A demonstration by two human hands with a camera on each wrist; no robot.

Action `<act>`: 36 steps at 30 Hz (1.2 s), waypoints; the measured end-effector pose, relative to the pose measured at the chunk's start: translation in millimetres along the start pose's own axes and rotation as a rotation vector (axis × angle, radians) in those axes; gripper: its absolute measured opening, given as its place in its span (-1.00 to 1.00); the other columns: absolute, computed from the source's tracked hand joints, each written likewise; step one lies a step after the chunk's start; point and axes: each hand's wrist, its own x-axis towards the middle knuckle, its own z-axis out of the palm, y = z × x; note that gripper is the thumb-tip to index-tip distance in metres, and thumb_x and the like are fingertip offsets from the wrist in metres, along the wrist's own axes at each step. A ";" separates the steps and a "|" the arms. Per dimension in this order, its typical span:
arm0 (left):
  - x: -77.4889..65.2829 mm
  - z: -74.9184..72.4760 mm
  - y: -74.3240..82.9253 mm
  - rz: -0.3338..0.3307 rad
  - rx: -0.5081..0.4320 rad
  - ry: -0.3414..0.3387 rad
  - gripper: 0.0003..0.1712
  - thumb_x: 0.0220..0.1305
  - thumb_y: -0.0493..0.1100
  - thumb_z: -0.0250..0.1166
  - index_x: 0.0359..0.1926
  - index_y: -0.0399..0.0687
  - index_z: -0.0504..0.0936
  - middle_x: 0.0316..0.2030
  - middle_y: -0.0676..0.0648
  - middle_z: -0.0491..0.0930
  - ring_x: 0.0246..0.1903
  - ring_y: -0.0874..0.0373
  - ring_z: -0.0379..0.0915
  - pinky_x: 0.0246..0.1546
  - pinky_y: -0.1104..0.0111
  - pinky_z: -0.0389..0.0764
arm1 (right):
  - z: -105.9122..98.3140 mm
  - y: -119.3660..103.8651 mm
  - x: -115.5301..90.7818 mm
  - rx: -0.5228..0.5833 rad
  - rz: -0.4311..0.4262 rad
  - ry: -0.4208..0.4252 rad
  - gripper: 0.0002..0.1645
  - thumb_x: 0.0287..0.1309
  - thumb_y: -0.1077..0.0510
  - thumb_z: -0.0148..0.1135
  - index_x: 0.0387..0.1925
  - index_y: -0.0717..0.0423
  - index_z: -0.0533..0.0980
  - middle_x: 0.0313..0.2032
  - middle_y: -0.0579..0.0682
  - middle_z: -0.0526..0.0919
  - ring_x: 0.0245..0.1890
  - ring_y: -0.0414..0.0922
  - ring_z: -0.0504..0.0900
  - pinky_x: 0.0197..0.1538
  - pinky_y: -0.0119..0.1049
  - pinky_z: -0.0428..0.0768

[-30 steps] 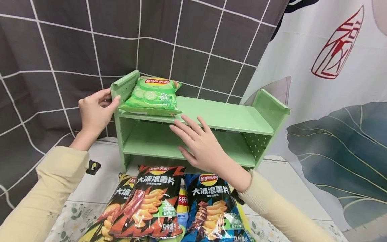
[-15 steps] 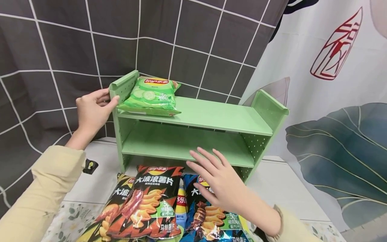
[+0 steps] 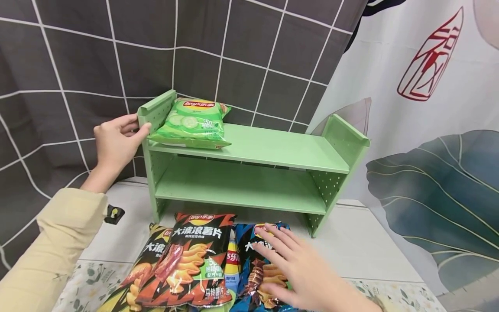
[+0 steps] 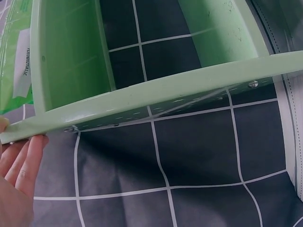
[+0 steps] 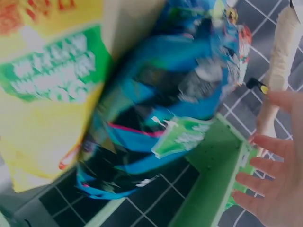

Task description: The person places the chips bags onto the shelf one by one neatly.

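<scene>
1. While the left hand (image 3: 117, 141) grips the left upright (image 3: 150, 177) of the green rack (image 3: 273, 149), the right hand (image 3: 302, 264) hangs over the blue-black chip bag (image 3: 255, 268) at the lower centre of the frame, fingers spread and holding nothing (I can't tell whether a fingertip touches).
2. From my end, I judge the step to be a reach for that bag; the next move likely calls for a pinch on its upper edge, with the rack held steady.
3. Close on its left lies the red-black chip bag (image 3: 191, 260), so I'd favour a lift over a sideways drag.
4. On the upper board, a green chip bag (image 3: 192, 123) sits beside the left upright, near the front edge; I see room from there to the right upright (image 3: 345, 141).
5. Lower down, the lower board (image 3: 238, 184) is roofed over, so I'd want a low, frontal entry there.
</scene>
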 end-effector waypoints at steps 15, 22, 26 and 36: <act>-1.2 0.4 -0.3 -0.008 0.015 0.007 -0.62 0.08 -0.20 0.36 -0.08 -0.32 0.69 -0.29 -0.44 0.65 -0.55 0.90 0.31 -0.46 0.91 0.37 | 31.8 -9.4 -33.3 -0.058 -0.048 -0.103 0.09 0.02 -0.65 -0.13 0.39 -0.05 0.26 0.30 -0.05 0.45 0.26 0.02 0.46 0.14 -0.15 0.54; -1.3 0.2 0.8 -0.019 0.016 0.009 -0.62 0.08 -0.20 0.37 -0.07 -0.31 0.69 -0.28 -0.44 0.65 -0.56 0.90 0.31 -0.46 0.91 0.37 | 39.1 -6.1 -31.3 -0.019 -0.025 -0.131 0.06 0.04 -0.54 0.07 0.41 -0.02 0.21 0.32 -0.04 0.43 0.28 0.03 0.44 0.15 -0.05 0.54; -2.4 -0.2 1.7 -0.019 0.022 0.005 -0.61 0.08 -0.20 0.36 -0.07 -0.32 0.69 -0.28 -0.44 0.65 -0.56 0.90 0.30 -0.46 0.91 0.36 | 41.4 -4.9 -29.6 -0.018 -0.011 -0.171 0.04 0.04 -0.49 0.13 0.42 -0.02 0.20 0.33 -0.05 0.41 0.31 0.03 0.41 0.17 -0.03 0.53; -1.8 1.0 1.4 -0.010 0.016 0.020 -0.63 0.07 -0.21 0.36 -0.08 -0.31 0.69 -0.30 -0.44 0.65 -0.55 0.90 0.31 -0.47 0.91 0.36 | 42.5 -5.9 -30.1 -0.028 -0.035 -0.199 0.21 -0.09 -0.59 0.14 0.43 0.05 0.16 0.38 0.01 0.34 0.34 0.08 0.36 0.20 0.01 0.49</act>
